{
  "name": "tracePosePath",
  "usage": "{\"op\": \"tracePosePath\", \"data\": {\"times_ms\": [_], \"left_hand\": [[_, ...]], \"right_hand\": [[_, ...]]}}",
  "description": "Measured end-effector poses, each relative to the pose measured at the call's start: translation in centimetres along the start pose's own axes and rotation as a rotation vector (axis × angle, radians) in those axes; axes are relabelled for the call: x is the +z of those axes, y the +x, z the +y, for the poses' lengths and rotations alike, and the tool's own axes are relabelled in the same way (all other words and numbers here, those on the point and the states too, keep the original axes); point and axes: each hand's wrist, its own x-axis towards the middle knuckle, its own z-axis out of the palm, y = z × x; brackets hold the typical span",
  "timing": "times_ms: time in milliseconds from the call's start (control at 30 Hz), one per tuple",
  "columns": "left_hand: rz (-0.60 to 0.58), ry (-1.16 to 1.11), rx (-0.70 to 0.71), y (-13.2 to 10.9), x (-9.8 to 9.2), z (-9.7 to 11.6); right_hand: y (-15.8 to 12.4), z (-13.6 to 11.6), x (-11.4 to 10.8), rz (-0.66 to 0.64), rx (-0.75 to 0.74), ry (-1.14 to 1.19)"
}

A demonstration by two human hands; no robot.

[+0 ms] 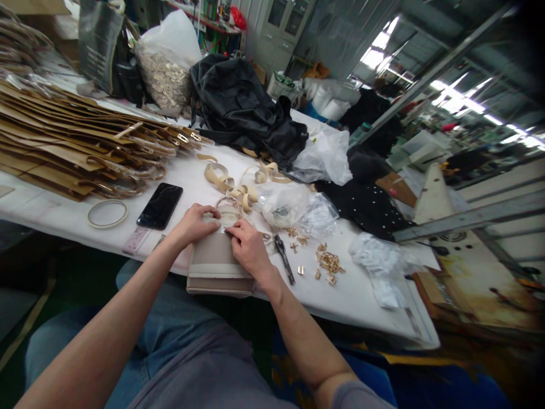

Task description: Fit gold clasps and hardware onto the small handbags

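Note:
A beige handbag (216,258) lies at the table's front edge, its thin handle (227,203) pointing away from me. My left hand (198,225) grips the bag's upper left part, thumb and fingers pressed on it. From the other side, my right hand (248,245) rests on the bag with its fingers pinched near a small shiny spot (225,229); what they hold is too small to make out. To the right lie a black hand tool (284,258), small gold metal fittings (330,262) in a pile and several loose ones (300,270).
Stacked brown paper-covered pieces (76,142) fill the left side. Nearer are a phone (160,205) and a tape roll (107,215). Curled beige strips (219,177), clear plastic bags (293,207) and a black backpack (242,99) lie beyond the handbag. A metal post (468,213) stands at right.

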Motion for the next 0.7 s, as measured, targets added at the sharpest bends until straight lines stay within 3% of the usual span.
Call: {"op": "tracePosePath", "data": {"times_ms": [100,333,500,600,700], "left_hand": [[-0.058,-0.024,-0.012,-0.1,-0.5,0.4],[0.032,0.150,-0.063,-0.6,0.8,1.9],[0.001,0.280,-0.109,-0.2,1.0,3.5],[-0.038,0.327,-0.122,0.7,0.8,4.5],[-0.075,0.333,-0.118,1.6,0.6,5.0]], "right_hand": [[-0.2,0.1,0.4,0.031,0.012,0.015],[-0.4,0.6,0.8,0.081,0.008,0.047],[-0.4,0.9,1.1,0.106,0.002,0.069],[-0.2,0.7,0.1,0.086,-0.002,0.128],[-1.0,1.1,-2.6,0.142,0.045,0.264]]}}
